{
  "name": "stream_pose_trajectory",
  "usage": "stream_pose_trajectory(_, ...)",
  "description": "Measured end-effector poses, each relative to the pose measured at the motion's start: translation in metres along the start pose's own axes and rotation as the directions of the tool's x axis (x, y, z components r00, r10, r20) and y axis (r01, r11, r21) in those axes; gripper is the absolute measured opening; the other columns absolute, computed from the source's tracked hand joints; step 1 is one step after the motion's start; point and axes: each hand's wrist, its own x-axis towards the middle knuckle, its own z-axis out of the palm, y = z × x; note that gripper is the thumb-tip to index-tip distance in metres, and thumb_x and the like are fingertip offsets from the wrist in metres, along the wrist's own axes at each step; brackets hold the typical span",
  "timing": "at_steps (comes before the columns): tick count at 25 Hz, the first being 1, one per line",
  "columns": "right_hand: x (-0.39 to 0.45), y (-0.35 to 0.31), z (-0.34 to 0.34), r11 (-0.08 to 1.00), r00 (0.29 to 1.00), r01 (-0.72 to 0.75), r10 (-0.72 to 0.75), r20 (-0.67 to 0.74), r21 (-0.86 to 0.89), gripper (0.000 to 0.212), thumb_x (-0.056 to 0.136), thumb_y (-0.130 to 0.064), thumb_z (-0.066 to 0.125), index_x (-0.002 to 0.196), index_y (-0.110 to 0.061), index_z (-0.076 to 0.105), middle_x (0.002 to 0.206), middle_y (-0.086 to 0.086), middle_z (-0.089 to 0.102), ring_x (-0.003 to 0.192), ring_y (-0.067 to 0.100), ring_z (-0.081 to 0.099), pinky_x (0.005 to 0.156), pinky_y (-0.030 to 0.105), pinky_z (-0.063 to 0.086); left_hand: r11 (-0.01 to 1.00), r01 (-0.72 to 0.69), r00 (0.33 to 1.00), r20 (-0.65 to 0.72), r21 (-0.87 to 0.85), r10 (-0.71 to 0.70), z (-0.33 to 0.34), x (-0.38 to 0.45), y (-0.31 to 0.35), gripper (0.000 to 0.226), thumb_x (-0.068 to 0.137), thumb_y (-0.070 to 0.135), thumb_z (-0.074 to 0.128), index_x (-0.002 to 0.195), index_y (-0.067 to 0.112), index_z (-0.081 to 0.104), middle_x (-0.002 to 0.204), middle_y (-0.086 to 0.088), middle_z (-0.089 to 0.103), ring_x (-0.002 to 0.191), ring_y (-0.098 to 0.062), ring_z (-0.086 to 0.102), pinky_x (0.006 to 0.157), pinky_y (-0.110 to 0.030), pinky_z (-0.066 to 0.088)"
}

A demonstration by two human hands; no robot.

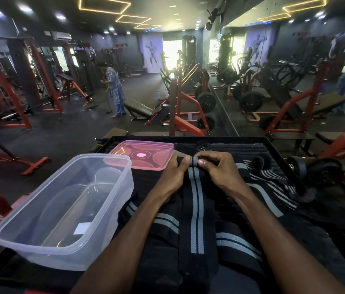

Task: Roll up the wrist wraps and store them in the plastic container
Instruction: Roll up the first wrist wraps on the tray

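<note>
A black wrist wrap with grey stripes [197,209] lies stretched toward me on the black table [277,149]. Its far end is rolled into a small coil. My left hand [174,175] pinches the coil's left side and my right hand [216,168] pinches its right side, thumbs on top. More striped wraps [269,187] lie loose to the right and under my forearms. The clear plastic container [65,209] stands open on the left, with only a white label showing at its bottom. Its pink lid [144,154] lies flat behind it.
The table's raised rim [286,164] runs along the right side. Beyond it are red gym machines, weight plates [206,101] and a mirror wall. A person [115,90] stands far off on the gym floor at the left.
</note>
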Motion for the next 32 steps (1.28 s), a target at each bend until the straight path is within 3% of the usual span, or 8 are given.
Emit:
stream_pose_trajectory(4, 0.001, -0.003, 0.003, 0.998, 0.997, -0.06, 0.059, 0.051, 0.018, 0.011, 0.095, -0.013, 0.066, 0.098, -0.018, 0.075, 0.093, -0.007, 0.074, 0.085, -0.002, 0.067, 0.08, 0.016, 0.05, 0.995, -0.069, 0.993, -0.101, -0.069, 0.062, 0.001, 0.001, 0.001, 0.01, 0.104, 0.02, 0.048, 0.104, 0.013, 0.055, 0.103, -0.005, 0.064, 0.103, -0.021, 0.06, 0.093, -0.035, 0.047)
stream_pose_trajectory(8, 0.005, 0.006, 0.004, 0.988, 0.996, -0.067, 0.076, 0.056, -0.14, 0.016, 0.099, -0.022, 0.058, 0.098, -0.015, 0.073, 0.09, -0.005, 0.071, 0.088, 0.01, 0.066, 0.083, 0.032, 0.051, 0.994, -0.094, 0.992, -0.094, -0.061, 0.088, 0.006, -0.002, 0.001, 0.004, 0.103, 0.018, 0.048, 0.102, 0.018, 0.052, 0.101, -0.002, 0.06, 0.098, -0.015, 0.057, 0.091, -0.031, 0.047)
stream_pose_trajectory(12, 0.007, 0.011, -0.002, 0.997, 1.0, 0.003, -0.001, 0.027, -0.078, 0.013, 0.095, -0.01, 0.061, 0.099, -0.015, 0.072, 0.097, 0.0, 0.073, 0.097, 0.018, 0.068, 0.092, 0.039, 0.053, 0.976, 0.027, 1.0, 0.002, -0.218, -0.027, 0.006, -0.001, 0.003, 0.022, 0.097, 0.038, 0.058, 0.106, 0.018, 0.058, 0.109, -0.004, 0.067, 0.107, -0.019, 0.064, 0.101, -0.041, 0.049)
stream_pose_trajectory(14, 0.006, 0.012, -0.002, 0.999, 0.999, 0.01, -0.008, 0.044, -0.053, 0.016, 0.094, -0.006, 0.061, 0.099, -0.017, 0.072, 0.099, 0.001, 0.073, 0.1, 0.02, 0.068, 0.094, 0.041, 0.052, 0.986, 0.059, 0.998, -0.014, -0.157, -0.062, 0.006, -0.002, 0.004, 0.031, 0.098, 0.046, 0.054, 0.108, 0.017, 0.059, 0.11, -0.006, 0.07, 0.107, -0.021, 0.066, 0.098, -0.041, 0.051)
stream_pose_trajectory(20, 0.002, 0.004, 0.005, 0.987, 0.992, -0.109, 0.102, 0.069, 0.118, 0.013, 0.094, -0.01, 0.067, 0.103, -0.018, 0.072, 0.104, 0.002, 0.074, 0.103, 0.015, 0.068, 0.094, 0.032, 0.052, 0.986, -0.016, 0.99, -0.144, -0.165, -0.008, 0.006, -0.003, 0.005, 0.011, 0.103, 0.028, 0.05, 0.098, 0.02, 0.053, 0.105, -0.01, 0.064, 0.11, -0.033, 0.062, 0.101, -0.052, 0.048)
stream_pose_trajectory(23, 0.0, 0.0, 0.002, 0.929, 0.974, -0.226, 0.209, 0.089, 0.293, 0.011, 0.097, -0.015, 0.064, 0.101, -0.018, 0.074, 0.098, 0.007, 0.075, 0.094, 0.024, 0.072, 0.082, 0.04, 0.059, 0.982, -0.026, 0.986, -0.165, -0.185, -0.005, 0.002, -0.004, 0.01, 0.01, 0.103, 0.028, 0.05, 0.095, 0.023, 0.052, 0.103, -0.008, 0.064, 0.107, -0.03, 0.063, 0.1, -0.05, 0.05)
stream_pose_trajectory(27, 0.0, -0.003, 0.0, 0.932, 0.964, -0.201, 0.243, -0.107, 0.302, 0.016, 0.1, -0.003, 0.055, 0.096, -0.006, 0.07, 0.072, 0.008, 0.063, 0.056, 0.022, 0.063, 0.052, 0.035, 0.057, 0.986, -0.036, 0.988, -0.156, -0.166, 0.01, 0.003, -0.003, 0.008, 0.01, 0.103, 0.029, 0.051, 0.095, 0.023, 0.051, 0.105, -0.012, 0.065, 0.103, -0.027, 0.063, 0.099, -0.055, 0.049)
stream_pose_trajectory(32, 0.001, -0.001, 0.004, 0.977, 0.936, -0.178, 0.205, -0.286, 0.116, 0.021, 0.1, -0.009, 0.055, 0.083, -0.013, 0.065, 0.069, 0.004, 0.065, 0.047, 0.019, 0.063, 0.048, 0.036, 0.054, 0.992, -0.088, 0.988, -0.133, -0.091, 0.075, 0.008, -0.006, 0.008, 0.01, 0.101, 0.029, 0.053, 0.099, 0.019, 0.054, 0.105, -0.017, 0.065, 0.103, -0.032, 0.062, 0.097, -0.051, 0.049)
